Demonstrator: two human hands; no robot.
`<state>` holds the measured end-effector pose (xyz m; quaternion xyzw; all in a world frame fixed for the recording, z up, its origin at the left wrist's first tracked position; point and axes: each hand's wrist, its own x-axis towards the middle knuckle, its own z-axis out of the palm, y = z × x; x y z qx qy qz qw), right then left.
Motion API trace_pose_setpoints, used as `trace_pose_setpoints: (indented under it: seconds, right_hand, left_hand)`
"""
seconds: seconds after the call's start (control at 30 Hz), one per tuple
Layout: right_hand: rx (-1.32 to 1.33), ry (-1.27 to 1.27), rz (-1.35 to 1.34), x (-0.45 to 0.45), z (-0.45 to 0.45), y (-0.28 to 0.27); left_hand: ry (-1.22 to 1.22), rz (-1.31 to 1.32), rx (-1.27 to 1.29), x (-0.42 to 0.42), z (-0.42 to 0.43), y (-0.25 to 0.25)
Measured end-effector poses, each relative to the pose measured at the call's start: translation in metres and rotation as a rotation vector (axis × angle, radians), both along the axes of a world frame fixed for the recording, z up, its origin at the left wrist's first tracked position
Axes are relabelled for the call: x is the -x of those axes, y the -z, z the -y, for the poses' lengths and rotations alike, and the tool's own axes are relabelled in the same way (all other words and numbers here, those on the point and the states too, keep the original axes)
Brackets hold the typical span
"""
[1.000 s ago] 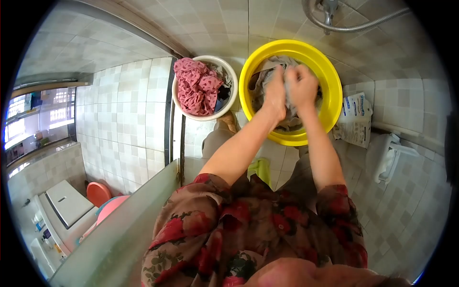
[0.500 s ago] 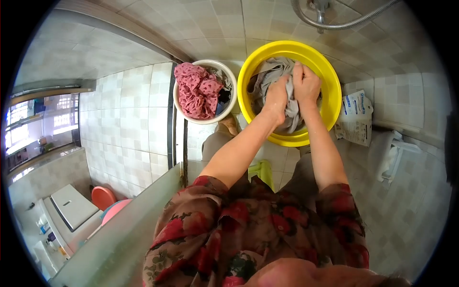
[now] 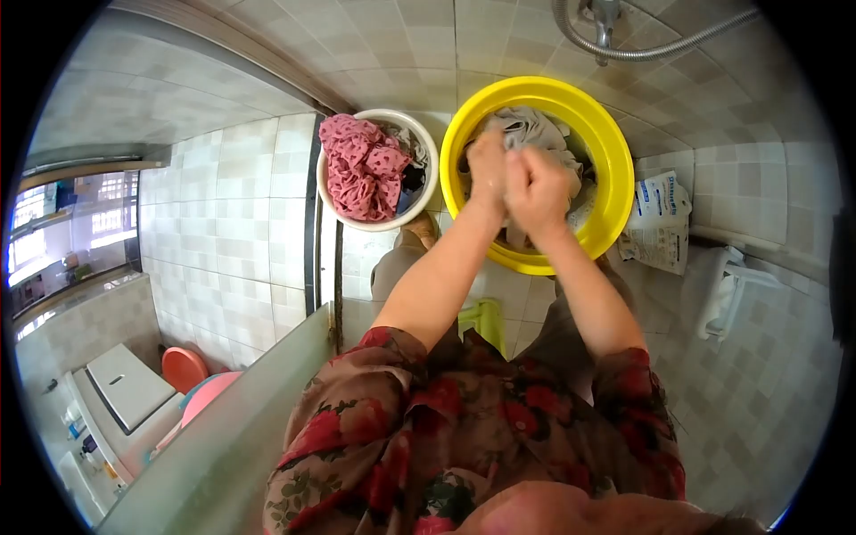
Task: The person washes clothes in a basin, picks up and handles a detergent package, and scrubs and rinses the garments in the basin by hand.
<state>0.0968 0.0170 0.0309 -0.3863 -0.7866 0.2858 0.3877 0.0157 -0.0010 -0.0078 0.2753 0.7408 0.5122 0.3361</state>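
Left forearm (image 3: 435, 290): one, bare, reaching forward and slanting inward. Right forearm (image 3: 596, 299): one, bare, likewise, the pair converging. Left wrist (image 3: 487, 203) and right wrist (image 3: 551, 230): near each other, apart. Left hand (image 3: 488, 165): fingers bent inward, tips hidden. Right hand (image 3: 540, 185): curled fist-like, thumb uppermost, close beside the left; contact between them unclear.

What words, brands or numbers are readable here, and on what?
None can be read with certainty.
White bag beside the yellow tub: blue and dark print, too small and blurred to read.
Small bottles at far left: too small to make out any label.
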Motion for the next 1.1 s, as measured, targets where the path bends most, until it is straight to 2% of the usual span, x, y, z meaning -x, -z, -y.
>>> trace_pose_setpoints:
  seconds: [0.03, 0.13, 0.17, 0.23, 0.3, 0.37, 0.4, 0.43, 0.5, 0.57, 0.63, 0.67, 0.7, 0.73, 0.77, 0.83, 0.97, 1.0, 1.03, 1.07, 1.1]
  right_hand:
    - [-0.063, -0.172, -0.032, 0.001, 0.011, -0.006]
    - [-0.074, -0.09, 0.033, 0.003, -0.007, 0.016]
    - [-0.076, -0.092, 0.033, -0.001, -0.024, 0.026]
    - [0.106, 0.264, 0.09, -0.004, -0.058, 0.034]
    - [0.114, 0.217, -0.004, -0.006, -0.056, 0.029]
    - [0.117, 0.168, -0.079, -0.01, -0.056, 0.022]
    - [0.199, 0.125, -0.16, -0.012, -0.058, 0.023]
    - [0.283, 0.078, -0.241, -0.013, -0.06, 0.024]
    - [0.315, 0.092, -0.231, -0.023, -0.07, 0.027]
    - [0.342, 0.114, -0.224, -0.03, -0.079, 0.033]
    - [0.362, 0.08, -0.316, -0.03, -0.082, 0.033]
    - [0.362, 0.082, -0.316, -0.028, -0.08, 0.036]
    - [0.48, 0.052, -0.337, -0.021, -0.072, 0.034]
    - [0.597, 0.022, -0.357, -0.018, -0.068, 0.034]
    - [0.598, 0.023, -0.357, -0.018, -0.067, 0.035]
    - [0.737, -0.239, -0.172, -0.019, -0.066, 0.038]
    - [0.781, -0.119, -0.172, -0.029, -0.076, 0.05]
    - [0.781, -0.119, -0.172, -0.032, -0.08, 0.049]
    - [0.776, -0.073, -0.047, -0.035, -0.084, 0.047]
    - [0.769, -0.027, 0.077, -0.038, -0.088, 0.046]
    - [0.77, -0.025, 0.077, -0.04, -0.09, 0.044]
  left_hand:
    - [-0.001, 0.005, 0.008, -0.002, 0.003, 0.001]
    - [-0.08, 0.366, -0.125, -0.007, 0.007, 0.0]
    - [-0.081, 0.366, -0.127, -0.011, 0.004, 0.0]
    - [-0.181, 1.125, -0.01, -0.017, -0.006, -0.001]
    - [-0.15, 1.144, -0.029, -0.012, -0.009, -0.004]
    - [-0.032, 1.195, -0.158, -0.004, -0.013, -0.012]
    - [-0.001, 1.247, -0.157, -0.003, -0.014, -0.018]
    - [-0.007, 1.252, -0.156, -0.007, -0.013, -0.012]
    - [0.18, 1.008, -0.105, -0.013, -0.013, -0.009]
    - [0.19, 0.983, -0.085, -0.015, -0.008, -0.015]
    - [0.129, 0.806, -0.049, -0.013, -0.006, -0.021]
    - [0.035, 0.849, -0.1, -0.014, -0.009, -0.022]
    - [0.035, 0.85, -0.098, -0.012, -0.01, -0.025]
    - [-0.104, 0.908, -0.223, -0.009, -0.011, -0.027]
    - [-0.244, 0.961, -0.348, -0.004, -0.013, -0.029]
    - [-0.224, 0.972, -0.394, 0.011, -0.012, -0.026]
    - [-0.226, 0.965, -0.352, 0.018, -0.01, -0.037]
    - [-0.22, 0.793, -0.323, 0.016, -0.01, -0.037]
    - [-0.211, 0.621, -0.292, 0.015, -0.011, -0.038]
    - [-0.21, 0.621, -0.291, 0.017, -0.011, -0.034]
    - [-0.166, 0.228, -0.321, 0.02, -0.01, -0.03]
